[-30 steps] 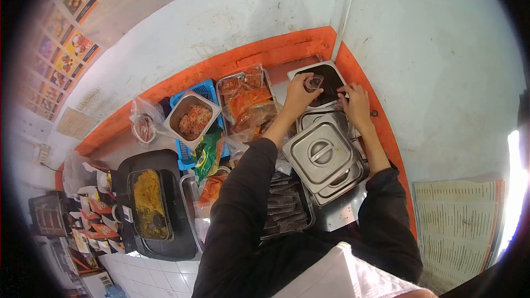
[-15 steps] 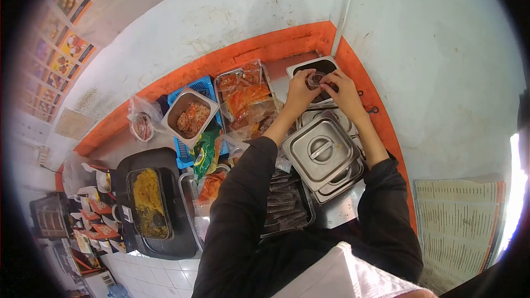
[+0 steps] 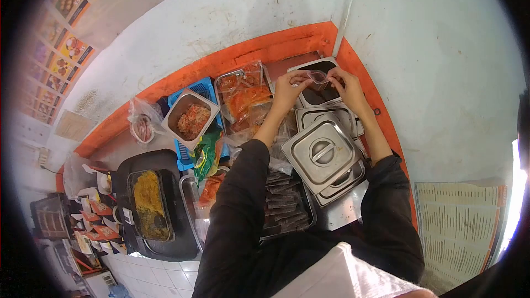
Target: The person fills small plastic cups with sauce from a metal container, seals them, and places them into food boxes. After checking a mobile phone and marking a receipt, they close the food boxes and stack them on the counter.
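Pinching a small clear plastic cup (image 3: 318, 76) between the fingertips of both hands, the person holds it up over the open steel pan (image 3: 323, 95) at the far corner of the bench (image 3: 287, 44). The left hand (image 3: 287, 89) is closed on the cup's near-left edge and the right hand (image 3: 346, 89) on its right edge, so each grip is shut on the cup, thumbs and forefingers doing the work. Just below the grip the pan shows a dark inside; whether anything is in the cup is too small to tell. Nearer the body from the grip sit a lidded steel pan (image 3: 322, 154) and a second lid (image 3: 327, 117). To the left of the grip lie bagged orange foods (image 3: 247, 102) and a tub of chopped food (image 3: 191, 118) on a blue crate (image 3: 205, 91). The cup looks thin and flexible, so a tight pinch could buckle it, and a loose one could drop it into the pan beneath
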`<move>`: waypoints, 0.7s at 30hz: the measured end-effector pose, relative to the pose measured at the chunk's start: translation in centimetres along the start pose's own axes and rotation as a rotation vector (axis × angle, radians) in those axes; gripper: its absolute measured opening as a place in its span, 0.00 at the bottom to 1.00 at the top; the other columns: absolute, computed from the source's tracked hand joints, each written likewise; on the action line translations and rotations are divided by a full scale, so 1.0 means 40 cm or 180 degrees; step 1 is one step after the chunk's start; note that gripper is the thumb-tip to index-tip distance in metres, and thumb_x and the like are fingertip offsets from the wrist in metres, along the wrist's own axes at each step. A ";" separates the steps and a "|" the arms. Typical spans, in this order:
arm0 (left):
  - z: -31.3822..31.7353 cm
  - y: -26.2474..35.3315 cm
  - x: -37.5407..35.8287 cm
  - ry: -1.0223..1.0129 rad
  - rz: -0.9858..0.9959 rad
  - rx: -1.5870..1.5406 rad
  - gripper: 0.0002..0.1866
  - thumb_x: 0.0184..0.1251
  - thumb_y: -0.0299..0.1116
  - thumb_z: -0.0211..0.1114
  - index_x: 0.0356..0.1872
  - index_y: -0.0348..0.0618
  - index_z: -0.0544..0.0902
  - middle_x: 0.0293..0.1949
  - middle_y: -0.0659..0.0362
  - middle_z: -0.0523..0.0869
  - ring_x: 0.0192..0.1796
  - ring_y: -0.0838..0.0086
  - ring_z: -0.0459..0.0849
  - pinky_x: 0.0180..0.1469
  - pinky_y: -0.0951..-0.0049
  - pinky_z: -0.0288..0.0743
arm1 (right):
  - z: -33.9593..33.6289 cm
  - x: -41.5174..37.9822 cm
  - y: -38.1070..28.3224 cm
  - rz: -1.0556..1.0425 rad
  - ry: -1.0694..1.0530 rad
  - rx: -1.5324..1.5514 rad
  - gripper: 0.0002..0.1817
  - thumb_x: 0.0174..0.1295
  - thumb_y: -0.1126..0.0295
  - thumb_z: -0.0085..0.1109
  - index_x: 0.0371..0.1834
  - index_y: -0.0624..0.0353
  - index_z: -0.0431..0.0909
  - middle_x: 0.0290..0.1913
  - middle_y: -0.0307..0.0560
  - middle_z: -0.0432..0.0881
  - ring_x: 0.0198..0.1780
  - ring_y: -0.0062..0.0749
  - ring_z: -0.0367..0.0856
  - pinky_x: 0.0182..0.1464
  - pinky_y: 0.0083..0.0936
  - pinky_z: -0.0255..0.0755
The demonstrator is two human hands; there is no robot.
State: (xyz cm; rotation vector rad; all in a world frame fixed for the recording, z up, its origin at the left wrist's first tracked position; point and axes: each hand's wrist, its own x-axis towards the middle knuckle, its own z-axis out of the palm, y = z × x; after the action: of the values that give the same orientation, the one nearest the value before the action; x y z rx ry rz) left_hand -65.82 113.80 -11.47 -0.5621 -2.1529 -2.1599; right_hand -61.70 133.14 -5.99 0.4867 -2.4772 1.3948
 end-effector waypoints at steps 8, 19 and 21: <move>0.009 0.011 -0.001 0.0053 0.0175 0.0140 0.13 0.55 0.26 0.70 0.42 0.35 0.84 0.36 0.56 0.87 0.40 0.75 0.85 0.40 0.76 0.76 | 0.010 -0.006 0.007 0.0525 0.0080 0.0366 0.05 0.61 0.81 0.55 0.39 0.66 0.74 0.31 0.45 0.79 0.34 0.22 0.77 0.38 0.21 0.73; -0.017 0.041 -0.027 0.0138 0.0137 0.0552 0.08 0.55 0.27 0.70 0.35 0.36 0.85 0.33 0.57 0.88 0.36 0.78 0.84 0.39 0.77 0.76 | 0.010 -0.004 0.013 0.0355 0.0015 0.0441 0.03 0.61 0.80 0.55 0.38 0.66 0.74 0.31 0.44 0.79 0.35 0.21 0.77 0.39 0.21 0.72; -0.028 0.041 -0.026 0.0084 0.0156 0.0620 0.07 0.56 0.28 0.70 0.34 0.36 0.85 0.31 0.58 0.88 0.35 0.79 0.84 0.39 0.77 0.75 | 0.012 -0.001 0.019 0.0210 0.0020 0.0338 0.03 0.62 0.80 0.55 0.38 0.65 0.74 0.31 0.44 0.79 0.34 0.21 0.77 0.38 0.20 0.72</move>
State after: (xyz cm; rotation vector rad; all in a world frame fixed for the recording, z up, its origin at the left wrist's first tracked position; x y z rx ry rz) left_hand -64.64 112.44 -10.16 -0.5620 -2.2757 -1.8942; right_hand -62.02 133.09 -6.84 0.4249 -2.4442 1.5570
